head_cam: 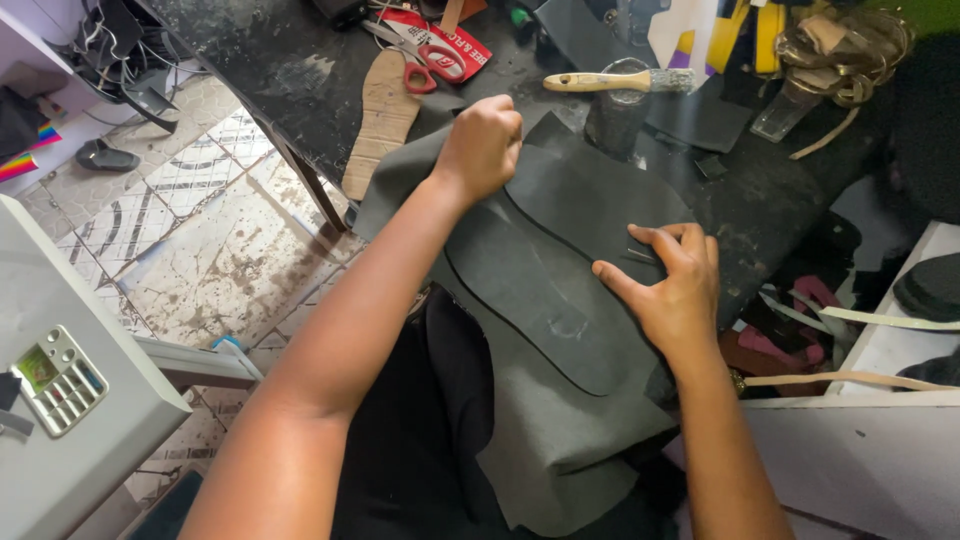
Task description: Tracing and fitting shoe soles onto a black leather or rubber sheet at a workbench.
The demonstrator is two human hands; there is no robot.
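Observation:
A large grey sheet of material (570, 440) lies over my lap and the edge of a dark worktable (270, 50). On it rests a dark sole-shaped piece (545, 290). My left hand (482, 143) is closed in a fist at the far end of that piece, pressing on the sheet; whether it holds a small tool is hidden. My right hand (670, 285) lies flat with fingers spread on the near right edge of the sole piece, holding it down.
On the table are red-handled scissors (425, 65), a tan cardboard sole pattern (382, 115), a wooden-handled brush (615, 80) on a dark jar (615, 120), and tangled straps (840, 50). A white machine (60, 400) stands at left over a tiled floor (220, 240). A white box (880, 330) with scraps is at right.

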